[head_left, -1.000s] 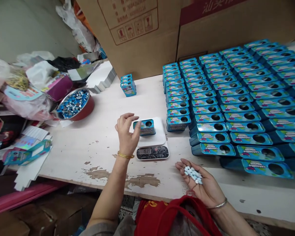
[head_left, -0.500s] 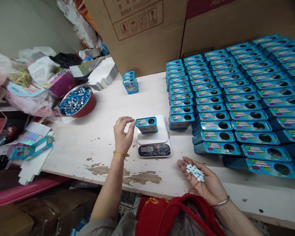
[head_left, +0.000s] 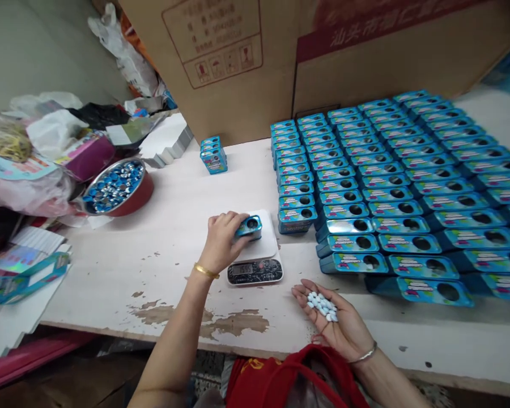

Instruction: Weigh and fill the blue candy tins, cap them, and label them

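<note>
My left hand is closed around a blue tin with a round hole in its top. The tin is on the white platform of a small digital scale, and its far end shows past my fingers. Palm up near the table's front edge, my right hand is cupped and holds a small heap of white and pale-blue candies. These lie loose in the palm, to the right of the scale and below it in the view.
Many matching blue tins stand in rows on the right, holes facing up. A few tins stand at the back. To the left are a red bowl of shiny blue-and-silver caps, plastic bags and flat cartons. A big cardboard box borders the rear.
My left hand has moved from beside the tin to a grip on it. My right hand still holds the candies. The whole view has shifted somewhat.
</note>
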`<action>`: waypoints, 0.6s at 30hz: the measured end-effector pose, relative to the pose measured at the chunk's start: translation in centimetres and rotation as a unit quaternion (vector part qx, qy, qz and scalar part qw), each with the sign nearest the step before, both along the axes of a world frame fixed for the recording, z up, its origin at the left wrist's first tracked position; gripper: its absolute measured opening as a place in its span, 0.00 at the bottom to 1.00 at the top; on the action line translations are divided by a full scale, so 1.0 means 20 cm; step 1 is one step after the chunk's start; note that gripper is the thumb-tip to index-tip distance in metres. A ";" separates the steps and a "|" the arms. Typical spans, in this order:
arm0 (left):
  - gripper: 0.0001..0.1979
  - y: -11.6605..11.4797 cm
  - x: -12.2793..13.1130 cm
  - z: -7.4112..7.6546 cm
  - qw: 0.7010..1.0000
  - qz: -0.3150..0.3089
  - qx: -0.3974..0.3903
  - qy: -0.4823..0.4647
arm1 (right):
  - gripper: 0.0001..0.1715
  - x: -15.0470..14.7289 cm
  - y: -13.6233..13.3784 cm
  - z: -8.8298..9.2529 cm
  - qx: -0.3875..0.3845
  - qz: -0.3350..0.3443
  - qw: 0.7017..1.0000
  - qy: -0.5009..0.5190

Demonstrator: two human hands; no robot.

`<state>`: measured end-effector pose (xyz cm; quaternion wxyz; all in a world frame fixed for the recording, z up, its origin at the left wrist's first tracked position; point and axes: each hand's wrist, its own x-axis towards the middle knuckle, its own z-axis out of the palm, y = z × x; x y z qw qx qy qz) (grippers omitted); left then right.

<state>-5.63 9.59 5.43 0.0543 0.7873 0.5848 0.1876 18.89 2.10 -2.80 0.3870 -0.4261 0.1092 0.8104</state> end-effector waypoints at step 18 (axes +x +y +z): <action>0.27 0.56 0.07 -0.17 0.989 0.017 0.144 -0.022 | 0.09 0.00 0.02 -0.07 -0.050 0.072 0.995 0.046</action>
